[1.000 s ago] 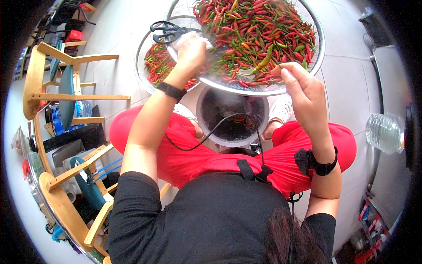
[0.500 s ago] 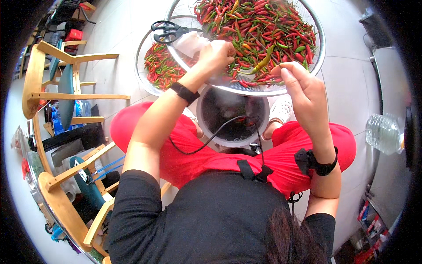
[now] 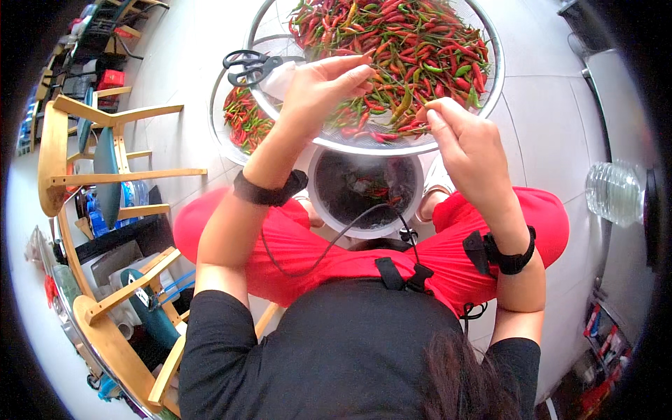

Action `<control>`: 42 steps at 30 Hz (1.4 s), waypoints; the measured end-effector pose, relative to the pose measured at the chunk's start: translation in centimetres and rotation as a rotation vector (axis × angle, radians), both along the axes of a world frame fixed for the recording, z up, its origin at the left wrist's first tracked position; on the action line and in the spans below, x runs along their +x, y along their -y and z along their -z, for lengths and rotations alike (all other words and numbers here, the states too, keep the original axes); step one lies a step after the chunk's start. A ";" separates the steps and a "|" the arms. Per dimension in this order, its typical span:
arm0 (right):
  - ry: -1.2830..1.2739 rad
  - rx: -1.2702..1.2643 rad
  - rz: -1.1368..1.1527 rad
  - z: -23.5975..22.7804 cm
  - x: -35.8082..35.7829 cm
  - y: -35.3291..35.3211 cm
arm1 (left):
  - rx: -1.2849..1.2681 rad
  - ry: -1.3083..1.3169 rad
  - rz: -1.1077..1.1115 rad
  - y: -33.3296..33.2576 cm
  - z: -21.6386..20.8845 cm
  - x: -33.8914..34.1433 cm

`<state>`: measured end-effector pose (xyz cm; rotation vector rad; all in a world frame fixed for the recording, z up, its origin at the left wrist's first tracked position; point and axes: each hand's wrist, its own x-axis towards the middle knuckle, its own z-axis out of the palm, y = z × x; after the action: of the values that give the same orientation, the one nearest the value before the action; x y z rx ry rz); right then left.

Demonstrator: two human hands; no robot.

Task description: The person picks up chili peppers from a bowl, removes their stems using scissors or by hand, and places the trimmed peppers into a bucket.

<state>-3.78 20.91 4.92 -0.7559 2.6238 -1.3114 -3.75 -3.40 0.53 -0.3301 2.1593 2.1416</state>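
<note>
A large round mesh sieve [image 3: 498, 52] with a metal rim holds a heap of red, green and yellowish chili peppers [image 3: 399, 42]. Over its near left part is my left hand [image 3: 325, 87], its fingers stretched toward the peppers and partly apart, with nothing visible in them. At the near right rim, my right hand [image 3: 467, 136] is closed in a pinch; what its fingertips hold is too small to make out. Black-handled scissors [image 3: 245, 66] lie on the left rim beside a white crumpled piece [image 3: 278, 80], partly behind my left hand.
Below the sieve, between my feet, a white bucket [image 3: 422, 175] has a dark inside with some red and green bits. A second sieve [image 3: 217, 133] with smaller peppers sits at left. Wooden chairs [image 3: 126, 175] stand left; a clear water jug [image 3: 612, 192] is at right.
My left hand has lifted from the peppers and moved left and up, its fingers now stretched. My right hand has shifted slightly left, still pinched. The whole view has shifted a little.
</note>
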 end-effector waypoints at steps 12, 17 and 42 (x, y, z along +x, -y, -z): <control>-0.003 -0.031 0.044 0.0 0.0 0.2 | 0.023 -0.045 0.037 -1.3 -1.3 0.8; 0.035 -0.056 0.029 -0.3 0.1 0.1 | -0.418 -0.245 0.042 -1.3 -1.1 1.1; -0.039 -0.152 0.193 -0.6 -3.1 -1.9 | -1.345 -0.141 0.354 0.3 7.7 -3.7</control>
<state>-6.89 22.77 5.54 -0.5634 2.7089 -1.5775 -7.45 -3.72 -7.15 0.1614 3.0562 0.3049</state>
